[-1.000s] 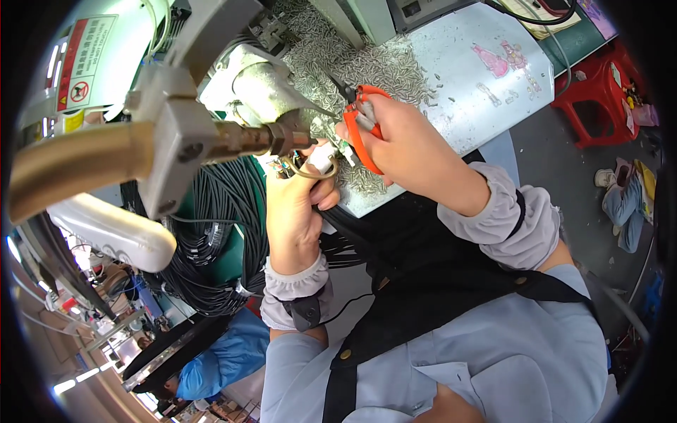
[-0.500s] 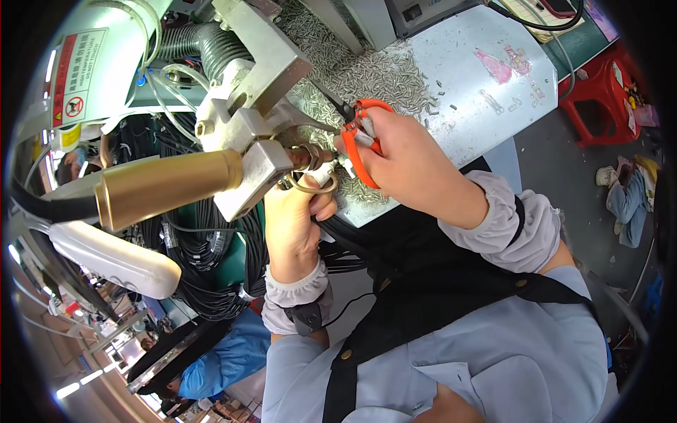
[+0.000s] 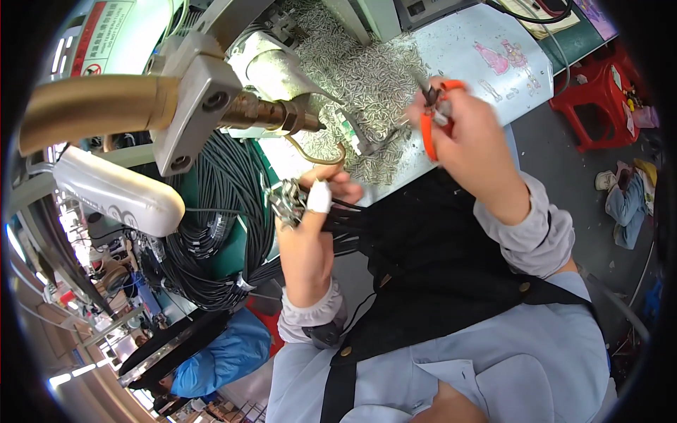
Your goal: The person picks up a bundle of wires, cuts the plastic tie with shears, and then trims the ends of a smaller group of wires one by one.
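My right hand (image 3: 476, 141) grips a pair of scissors (image 3: 429, 135) by its orange handles, over the right side of a heap of small silver pins (image 3: 374, 70); motion blurs the dark blades. My left hand (image 3: 310, 218) is below the brass tip of a machine nozzle (image 3: 271, 116), thumb raised and fingers loosely bent, with nothing visible between them. White wrapping (image 3: 319, 197) covers its thumb. Close beside this hand is a clump of silver metal ends (image 3: 285, 201); whether the hand touches it, I cannot tell. A small green and white piece (image 3: 347, 132) lies near the nozzle.
Coils of black cable (image 3: 218, 240) lie to the left, below a white rounded lamp-like arm (image 3: 116, 190). A gold-coloured tube (image 3: 99, 106) reaches across the upper left. At the right stands a red stool (image 3: 589, 106). A person in blue (image 3: 222, 356) sits at the lower left.
My right hand has moved right with the scissors, away from the nozzle. My left hand has dropped lower and slightly right. The nozzle and gold tube appear shifted up and left.
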`<state>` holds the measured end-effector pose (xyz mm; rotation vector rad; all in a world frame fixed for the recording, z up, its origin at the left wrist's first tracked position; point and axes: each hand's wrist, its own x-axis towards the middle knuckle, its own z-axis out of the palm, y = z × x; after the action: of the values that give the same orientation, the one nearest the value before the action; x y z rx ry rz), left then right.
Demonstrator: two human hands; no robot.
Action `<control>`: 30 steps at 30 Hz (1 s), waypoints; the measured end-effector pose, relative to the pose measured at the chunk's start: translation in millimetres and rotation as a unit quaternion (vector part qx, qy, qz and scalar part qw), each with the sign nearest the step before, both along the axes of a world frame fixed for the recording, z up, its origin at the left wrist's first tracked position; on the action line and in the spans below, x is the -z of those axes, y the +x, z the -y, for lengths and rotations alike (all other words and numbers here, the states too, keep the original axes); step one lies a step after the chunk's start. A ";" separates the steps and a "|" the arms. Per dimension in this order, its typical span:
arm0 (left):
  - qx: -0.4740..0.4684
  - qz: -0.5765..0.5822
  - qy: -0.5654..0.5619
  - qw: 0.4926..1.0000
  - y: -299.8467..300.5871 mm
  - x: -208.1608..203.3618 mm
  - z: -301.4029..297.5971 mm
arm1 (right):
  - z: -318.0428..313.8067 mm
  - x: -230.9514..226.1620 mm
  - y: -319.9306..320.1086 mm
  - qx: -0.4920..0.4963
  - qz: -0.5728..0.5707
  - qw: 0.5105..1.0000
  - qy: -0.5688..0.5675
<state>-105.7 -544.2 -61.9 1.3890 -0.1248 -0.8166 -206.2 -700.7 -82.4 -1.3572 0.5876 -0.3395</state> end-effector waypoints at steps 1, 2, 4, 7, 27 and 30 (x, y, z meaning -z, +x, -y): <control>0.039 0.042 -0.019 0.998 -2.9 3.4 -4.9 | -2.6 -1.2 -3.9 0.054 -0.016 0.979 -0.194; 0.078 0.084 -0.038 0.993 -6.3 3.7 -6.7 | -5.6 -2.6 -7.5 0.106 -0.030 0.919 -0.379; 0.104 0.078 -0.019 0.991 -15.5 3.7 -8.7 | -12.0 -5.3 -11.7 0.154 -0.044 0.820 -0.550; 0.156 0.068 0.017 0.985 -22.8 3.3 -10.6 | -23.5 -9.1 -10.4 -0.076 0.117 0.924 -0.356; 0.074 -0.040 -0.012 0.996 -23.8 2.7 -18.3 | -37.1 -1.5 -12.9 0.012 0.165 0.766 -0.621; 0.080 -0.173 -0.136 0.972 -19.0 3.5 -23.6 | -35.0 19.1 -12.4 0.004 0.197 0.797 -0.571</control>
<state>-124.7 -520.7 -65.4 0.9717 -0.0736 -1.1209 -218.6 -665.7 -101.5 -2.3440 -0.0423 -1.0709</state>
